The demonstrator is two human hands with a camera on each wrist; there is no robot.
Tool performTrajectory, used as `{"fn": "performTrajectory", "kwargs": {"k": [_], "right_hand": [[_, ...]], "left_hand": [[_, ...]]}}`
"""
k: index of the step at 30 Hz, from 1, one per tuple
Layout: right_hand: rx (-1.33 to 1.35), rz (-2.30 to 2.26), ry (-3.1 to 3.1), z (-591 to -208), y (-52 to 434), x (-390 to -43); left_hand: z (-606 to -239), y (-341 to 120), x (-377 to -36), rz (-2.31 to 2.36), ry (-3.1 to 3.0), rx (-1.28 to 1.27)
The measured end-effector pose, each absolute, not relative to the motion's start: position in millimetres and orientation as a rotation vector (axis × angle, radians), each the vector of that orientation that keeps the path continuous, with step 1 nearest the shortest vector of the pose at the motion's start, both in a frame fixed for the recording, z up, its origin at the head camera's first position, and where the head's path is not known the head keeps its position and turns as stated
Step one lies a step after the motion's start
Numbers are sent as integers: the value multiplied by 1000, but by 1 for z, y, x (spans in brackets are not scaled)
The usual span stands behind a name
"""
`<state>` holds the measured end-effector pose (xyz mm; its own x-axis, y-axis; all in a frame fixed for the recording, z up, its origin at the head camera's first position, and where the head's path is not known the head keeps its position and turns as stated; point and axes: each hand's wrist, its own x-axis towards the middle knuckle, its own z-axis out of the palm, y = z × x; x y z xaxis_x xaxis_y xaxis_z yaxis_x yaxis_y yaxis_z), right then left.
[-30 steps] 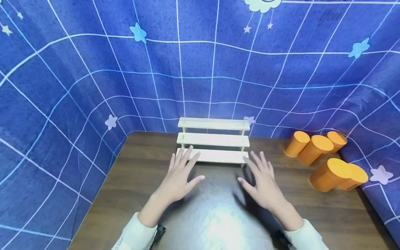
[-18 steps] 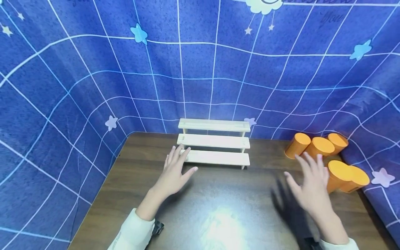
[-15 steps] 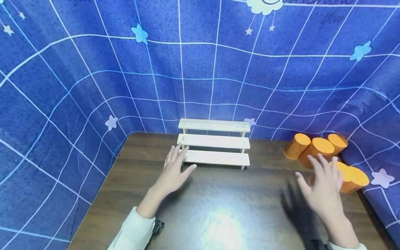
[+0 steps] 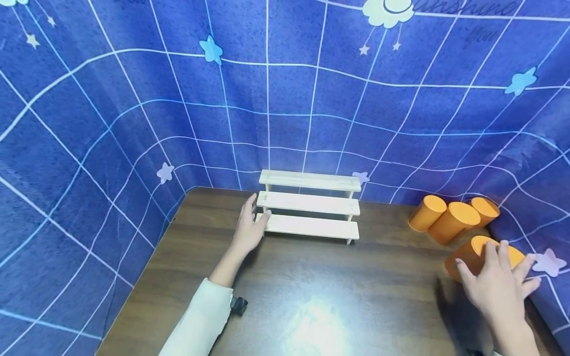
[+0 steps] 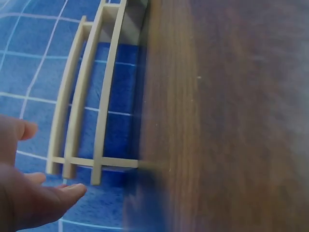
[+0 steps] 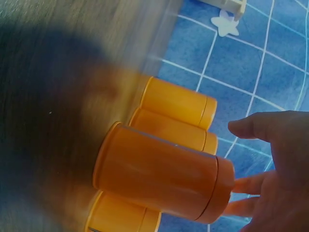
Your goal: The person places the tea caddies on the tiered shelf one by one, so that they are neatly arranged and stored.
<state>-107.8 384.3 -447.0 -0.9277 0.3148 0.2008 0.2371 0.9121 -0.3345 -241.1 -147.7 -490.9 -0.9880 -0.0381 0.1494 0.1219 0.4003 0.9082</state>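
Observation:
A pale wooden three-step display stand (image 4: 307,202) is on the dark table against the backdrop. My left hand (image 4: 248,232) is at the stand's left end, thumb and fingers spread apart. In the left wrist view, its thumb and fingers appear beside the ends of the slats (image 5: 105,101); whether they touch cannot be told. To the right, my right hand (image 4: 498,287) hovers with spread fingers over an orange lidded canister (image 4: 463,259). In the right wrist view, fingertips reach the lid end of the nearest canister (image 6: 159,171), the thumb apart from it.
Several more orange canisters stand close by: one partly behind my right hand, and a group at the back right, including a canister (image 4: 427,213). A blue grid-patterned cloth (image 4: 307,89) encloses the back and sides of the brown table (image 4: 378,277).
My right hand has moved right from the stand's front to above the front canisters. My left hand has shifted from the stand's front edge to beside its left end. The head view has turned slightly.

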Motion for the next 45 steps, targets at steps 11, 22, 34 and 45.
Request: {"fn": "performTrajectory", "kwargs": {"k": [11,22,34,45], "right_hand": [[-410,508,-2726,-459,387,-110],[-294,576,-2547,-455,392,-117],[-222,668,-2503,-452,391,-115],[-199,1146,-2240,-441,356,-131]], "left_hand": [[-496,-147,-268,-1899,-2373,87],[-512,-148,-286,-1917,-2367,107],[-497,-132,-315,-1898,-2336,131],[-499,-122,-314,-1817,-2170,272]]}}
